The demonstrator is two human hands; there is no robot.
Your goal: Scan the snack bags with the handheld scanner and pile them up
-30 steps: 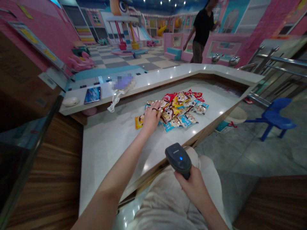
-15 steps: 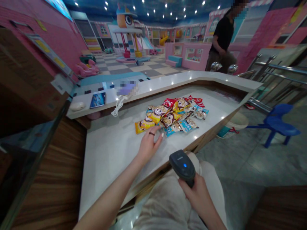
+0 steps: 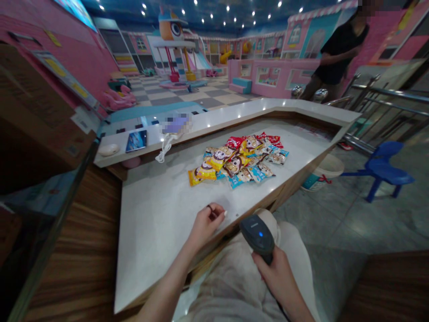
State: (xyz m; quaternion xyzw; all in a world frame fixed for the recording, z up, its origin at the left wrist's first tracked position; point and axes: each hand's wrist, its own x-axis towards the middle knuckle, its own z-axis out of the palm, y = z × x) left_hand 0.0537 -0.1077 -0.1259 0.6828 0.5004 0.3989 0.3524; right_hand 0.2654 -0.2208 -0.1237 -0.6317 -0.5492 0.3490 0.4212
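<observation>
My right hand (image 3: 279, 273) is wrapped around the handle of a dark barcode scanner (image 3: 257, 237), which has a blue light on its top and is held above my lap. Near the front edge of the white counter (image 3: 150, 223), my left hand (image 3: 209, 221) is loosely closed, with fingers curled toward the thumb and nothing visible in them. A ring is on one finger. Beyond it lies a heap of snack packets: yellow packets (image 3: 203, 173), blue packets (image 3: 259, 172) and red packets (image 3: 273, 139), apart from the hand.
On the raised ledge (image 3: 231, 115) lie a phone (image 3: 136, 141), a white rounded object (image 3: 109, 149) and a white cable (image 3: 163, 152). A bucket (image 3: 323, 172) and a blue chair (image 3: 385, 167) stand on the floor to the right. A person (image 3: 338, 53) is beyond the ledge.
My left hand has drawn back from the packets toward the counter's front edge, and its fingers have curled in. The scanner stays in my right hand. The person has shifted right.
</observation>
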